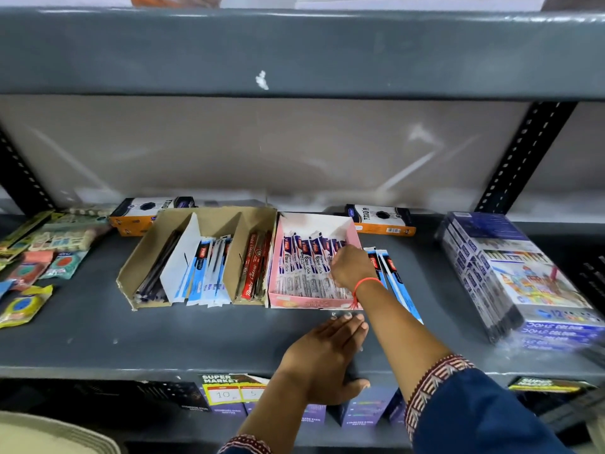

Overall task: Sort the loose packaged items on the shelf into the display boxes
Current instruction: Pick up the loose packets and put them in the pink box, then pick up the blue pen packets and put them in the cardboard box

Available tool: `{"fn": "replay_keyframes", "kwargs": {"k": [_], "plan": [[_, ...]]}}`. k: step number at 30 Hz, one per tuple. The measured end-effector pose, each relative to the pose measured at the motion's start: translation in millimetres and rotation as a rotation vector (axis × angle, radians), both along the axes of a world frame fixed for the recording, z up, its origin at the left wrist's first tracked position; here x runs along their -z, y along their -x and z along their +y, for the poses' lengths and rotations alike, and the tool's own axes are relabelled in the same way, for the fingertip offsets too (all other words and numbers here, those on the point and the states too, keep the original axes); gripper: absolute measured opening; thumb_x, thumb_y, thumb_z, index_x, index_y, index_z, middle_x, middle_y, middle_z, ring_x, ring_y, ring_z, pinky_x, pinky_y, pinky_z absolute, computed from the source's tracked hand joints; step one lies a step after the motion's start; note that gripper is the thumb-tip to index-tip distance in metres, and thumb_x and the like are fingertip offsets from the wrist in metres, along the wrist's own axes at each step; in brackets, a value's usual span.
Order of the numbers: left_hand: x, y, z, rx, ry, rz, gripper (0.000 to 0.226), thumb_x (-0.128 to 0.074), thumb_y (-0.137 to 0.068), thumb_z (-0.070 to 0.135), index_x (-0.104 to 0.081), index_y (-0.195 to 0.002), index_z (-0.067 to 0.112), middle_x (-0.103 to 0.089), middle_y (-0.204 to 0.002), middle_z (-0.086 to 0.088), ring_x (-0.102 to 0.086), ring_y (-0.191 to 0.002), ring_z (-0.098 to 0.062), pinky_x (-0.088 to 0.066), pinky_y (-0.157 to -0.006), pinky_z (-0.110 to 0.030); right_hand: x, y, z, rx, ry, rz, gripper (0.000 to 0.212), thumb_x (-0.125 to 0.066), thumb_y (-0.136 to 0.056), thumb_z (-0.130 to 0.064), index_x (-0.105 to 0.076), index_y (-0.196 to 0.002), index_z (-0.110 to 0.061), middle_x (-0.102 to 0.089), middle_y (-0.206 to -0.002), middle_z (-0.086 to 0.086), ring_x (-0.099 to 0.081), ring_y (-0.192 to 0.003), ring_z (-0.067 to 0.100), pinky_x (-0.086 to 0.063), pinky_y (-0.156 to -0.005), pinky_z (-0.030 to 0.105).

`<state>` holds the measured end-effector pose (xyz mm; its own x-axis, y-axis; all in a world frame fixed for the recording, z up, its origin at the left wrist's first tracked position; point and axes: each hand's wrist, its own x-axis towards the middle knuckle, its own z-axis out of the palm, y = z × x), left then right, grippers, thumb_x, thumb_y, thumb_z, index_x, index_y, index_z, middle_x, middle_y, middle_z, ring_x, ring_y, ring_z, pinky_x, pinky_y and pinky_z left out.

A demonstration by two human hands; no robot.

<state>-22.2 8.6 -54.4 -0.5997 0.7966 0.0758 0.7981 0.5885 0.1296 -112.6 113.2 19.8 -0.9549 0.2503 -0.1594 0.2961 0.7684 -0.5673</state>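
A pink display box (296,303) holds a row of purple-and-white pen packs (306,260). My right hand (348,267) reaches into its right side, fingers curled down on one of those packs. Two loose blue-and-white pen packs (394,276) lie on the shelf just right of the pink box, partly under my right forearm. To the left, a brown cardboard box (129,276) has three compartments: dark pens (157,270), blue-and-white packs (206,273), red packs (253,267). My left hand (327,352) lies flat on the shelf's front edge, holding nothing.
Two orange-and-black pen boxes (383,221) stand at the back. A stack of blue crayon boxes (510,273) fills the right. Loose eraser and sharpener packets (39,257) lie at the far left. Price tags (229,389) hang on the shelf lip.
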Motion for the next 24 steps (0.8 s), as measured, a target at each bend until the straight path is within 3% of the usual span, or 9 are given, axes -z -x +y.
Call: {"fn": "replay_keyframes", "kwargs": {"k": [2,4,6,8,11,17,20,22,24], "plan": [[1.3,-0.3,0.1,0.001,0.006,0.006,0.08,-0.045,-0.089,0.05,-0.005,-0.146,0.01,-0.006,-0.157,-0.008,-0.001,-0.143,-0.021,0.005,-0.114,-0.03,-9.3,-7.6,11.5,0.074,-0.001,0.087,0.027,-0.044,-0.087,-0.003,-0.067,-0.099,0.002,-0.065,-0.094,0.021,-0.062,-0.089,0.037,-0.051,-0.074,0.032],[2.5,-0.3,-1.2,-0.013,-0.003,0.013,0.08,-0.044,-0.089,0.052,-0.005,-0.146,0.012,-0.006,-0.157,-0.007,-0.002,-0.143,-0.019,0.006,-0.113,-0.029,-11.9,-18.6,39.6,0.23,0.005,0.208,0.024,-0.043,-0.082,-0.002,-0.067,-0.078,-0.003,-0.06,-0.077,0.021,-0.05,-0.071,0.035,-0.041,-0.064,0.027],[2.4,-0.8,-2.2,-0.024,-0.011,0.012,0.081,-0.042,-0.088,0.054,-0.004,-0.147,0.014,-0.004,-0.157,-0.005,-0.001,-0.142,-0.018,0.009,-0.111,-0.027,-4.5,-33.1,70.6,0.335,-0.002,0.18,0.022,-0.046,-0.081,-0.002,-0.066,-0.086,0.003,-0.066,-0.092,0.028,-0.057,-0.08,0.039,-0.045,-0.07,0.032],[2.3,-0.9,-2.1,-0.032,-0.011,0.008,0.082,-0.041,-0.088,0.057,-0.001,-0.147,0.016,-0.001,-0.157,-0.003,0.002,-0.142,-0.017,0.011,-0.109,-0.025,5.5,-45.8,86.0,0.32,-0.056,0.019,0.028,-0.052,-0.084,-0.008,-0.062,-0.107,0.004,-0.064,-0.113,0.028,-0.06,-0.105,0.041,-0.049,-0.085,0.039],[2.5,-1.3,-2.0,-0.044,-0.003,0.013,0.082,-0.039,-0.088,0.058,0.001,-0.147,0.018,0.002,-0.157,-0.001,0.004,-0.142,-0.016,0.014,-0.108,-0.025,15.5,-50.1,88.1,0.262,-0.131,-0.084,0.035,-0.053,-0.086,-0.012,-0.055,-0.119,-0.001,-0.059,-0.123,0.025,-0.055,-0.116,0.04,-0.047,-0.095,0.042],[3.6,-1.8,-2.9,-0.063,-0.006,-0.001,0.083,-0.038,-0.086,0.061,0.005,-0.146,0.023,0.004,-0.157,0.004,0.006,-0.141,-0.013,0.021,-0.099,-0.017,12.6,-44.0,104.1,0.273,-0.039,-0.127,0.031,-0.051,-0.087,-0.004,-0.058,-0.115,0.006,-0.061,-0.122,0.026,-0.059,-0.112,0.04,-0.048,-0.091,0.039],[5.7,-0.8,-2.8,-0.068,0.01,0.003,0.083,-0.036,-0.086,0.063,0.006,-0.146,0.023,0.004,-0.157,0.003,0.006,-0.142,-0.013,0.013,-0.107,-0.023,10.8,-39.3,112.3,0.25,0.024,-0.182,0.031,-0.057,-0.083,-0.001,-0.061,-0.111,0.01,-0.063,-0.117,0.027,-0.062,-0.109,0.037,-0.05,-0.088,0.037],[6.1,-0.5,-3.2,-0.069,0.017,0.003,0.083,-0.035,-0.086,0.063,0.005,-0.146,0.023,0.003,-0.157,0.003,0.006,-0.142,-0.014,0.008,-0.109,-0.025,10.2,-36.9,113.7,0.242,0.073,-0.207,0.026,-0.058,-0.08,0.002,-0.063,-0.105,0.007,-0.063,-0.102,0.027,-0.064,-0.096,0.034,-0.05,-0.082,0.036],[5.4,-0.9,-3.2,-0.065,0.017,0.015,0.083,-0.035,-0.086,0.063,0.004,-0.146,0.022,0.002,-0.157,0.002,0.005,-0.142,-0.014,0.011,-0.108,-0.024,8.8,-35.8,113.8,0.233,0.094,-0.228,0.009,-0.057,-0.079,0.004,-0.061,-0.087,0.001,-0.056,-0.083,0.021,-0.057,-0.078,0.029,-0.047,-0.07,0.032]]}}
